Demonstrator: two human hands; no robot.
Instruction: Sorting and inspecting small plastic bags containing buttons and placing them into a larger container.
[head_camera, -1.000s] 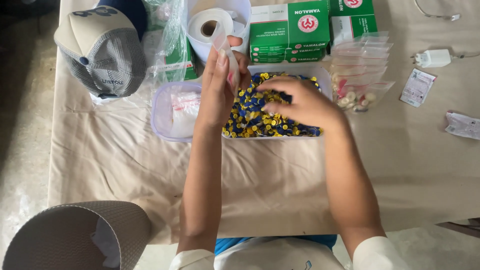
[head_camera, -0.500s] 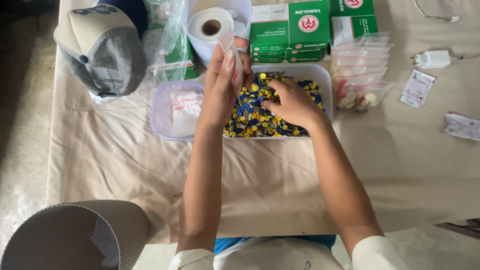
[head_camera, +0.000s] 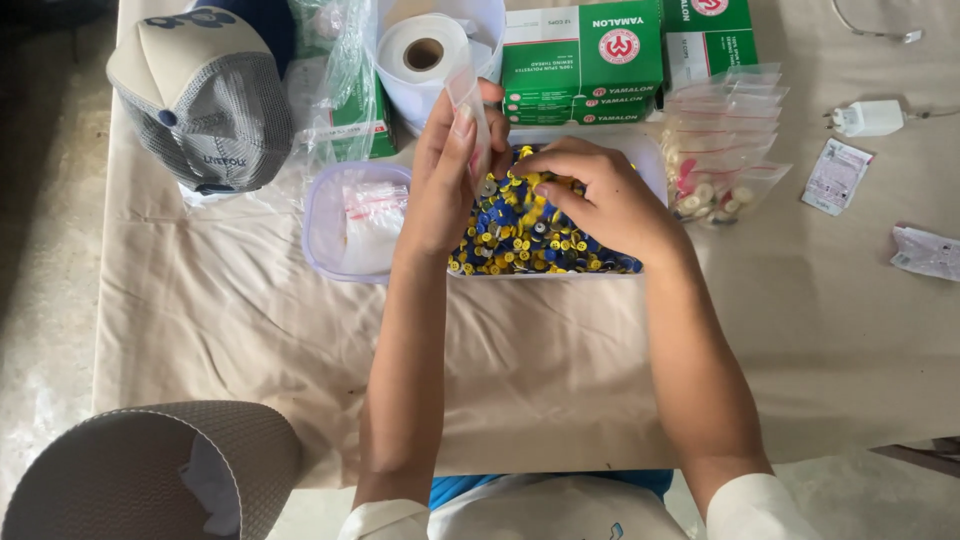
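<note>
My left hand (head_camera: 447, 170) holds a small clear plastic bag (head_camera: 468, 100) upright above a white tray (head_camera: 648, 153). The tray is filled with several small blue and yellow round pieces (head_camera: 520, 235). My right hand (head_camera: 600, 195) rests fingers-down in those pieces, its fingertips pinched together close to the bag's lower end. Whether a piece sits between the fingers is hidden.
A clear tub (head_camera: 325, 215) with small bags stands left of the tray. Behind are a white tape roll (head_camera: 425, 55), green and white boxes (head_camera: 585, 60), and a stack of filled bags (head_camera: 725, 140). A grey cap (head_camera: 205, 100) lies far left, a white charger (head_camera: 868, 118) far right.
My right hand has slid left across the tray toward the bag. The left hand has kept the bag upright and barely shifted.
</note>
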